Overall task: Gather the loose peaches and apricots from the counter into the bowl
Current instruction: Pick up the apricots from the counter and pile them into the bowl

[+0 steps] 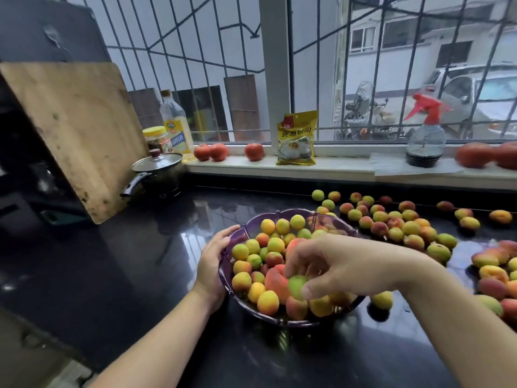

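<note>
A home kitchen is shown. A glossy black stone counter (117, 264) is set beneath a barred window (195, 51). At the counter's far left corner a small black pot with a glass lid (158, 170) is placed, with a worn wooden cutting board (75, 135) leaned beside it. On the white sill above the counter, a clear oil bottle (174, 121), red tomatoes (211, 152) and a yellow food packet (297, 138) are lined up.

The yellow packet (297, 138) on the windowsill reads 食用 — the characters after that blur out. The oil bottle's label (178, 137) is too blurred to read.
</note>
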Tool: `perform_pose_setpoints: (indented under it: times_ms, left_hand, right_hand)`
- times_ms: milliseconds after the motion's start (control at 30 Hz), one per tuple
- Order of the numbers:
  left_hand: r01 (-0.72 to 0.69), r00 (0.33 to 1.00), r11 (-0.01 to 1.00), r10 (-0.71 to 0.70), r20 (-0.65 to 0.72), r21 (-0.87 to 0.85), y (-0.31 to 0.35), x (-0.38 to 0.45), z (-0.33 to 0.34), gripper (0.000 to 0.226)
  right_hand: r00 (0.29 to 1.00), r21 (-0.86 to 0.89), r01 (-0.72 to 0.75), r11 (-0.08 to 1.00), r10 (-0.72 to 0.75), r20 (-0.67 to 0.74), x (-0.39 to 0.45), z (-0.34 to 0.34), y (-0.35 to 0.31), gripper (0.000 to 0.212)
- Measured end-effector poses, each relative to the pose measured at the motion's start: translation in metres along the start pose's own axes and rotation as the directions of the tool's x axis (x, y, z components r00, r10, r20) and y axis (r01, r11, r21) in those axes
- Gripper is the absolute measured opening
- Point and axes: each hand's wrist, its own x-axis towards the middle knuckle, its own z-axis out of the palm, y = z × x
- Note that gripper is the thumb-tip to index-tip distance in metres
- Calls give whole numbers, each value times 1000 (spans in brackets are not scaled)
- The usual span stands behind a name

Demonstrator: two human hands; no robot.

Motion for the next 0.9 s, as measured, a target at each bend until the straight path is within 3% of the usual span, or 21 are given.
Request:
perform_pose_setpoints:
  times_ms: [200,333,467,533,600,667,700,733,800,900]
  left_hand:
    - [-22,1000,999,22,20,44,-6,8,-8,51]
    - [-33,999,999,32,23,40,-10,11,-10,50]
    - [-44,999,998,43,24,35,-12,16,-11,48]
    - [-54,998,998,53,29,41,-14,18,-12,46]
    - [-62,998,997,61,26,42,-14,18,-13,44]
    - [-72,997,997,71,30,37,-16,19,-14,41]
    - [-81,996,996,80,34,42,-16,20,-13,39]
    - [-86,996,995,84,36,45,-15,19,-13,38]
    - [-94,995,995,93,36,38,-14,18,-12,35]
    - [-103,994,994,101,37,42,-14,13,-10,33]
  right_hand:
    - [999,-131,-11,991,18,50,10,21,-12,18]
    - [1000,-179,-21,984,21,-5,16,32,-14,12]
    - [998,-223,-12,975,-1,-55,19,39,-18,23]
    - [986,-217,-6,976,-31,-163,13,38,-16,18]
    - [894,-180,10,984,-89,-439,-2,41,-6,18]
    - [685,-257,13,966,-196,-702,-31,56,6,24]
    - [608,-313,4,950,-251,-753,-48,68,9,27]
    - [596,-363,-4,932,-289,-749,-66,85,11,30]
    - [689,-503,-24,864,-350,-634,-93,122,17,31]
    - [856,-542,-91,835,-213,-472,-112,150,32,32]
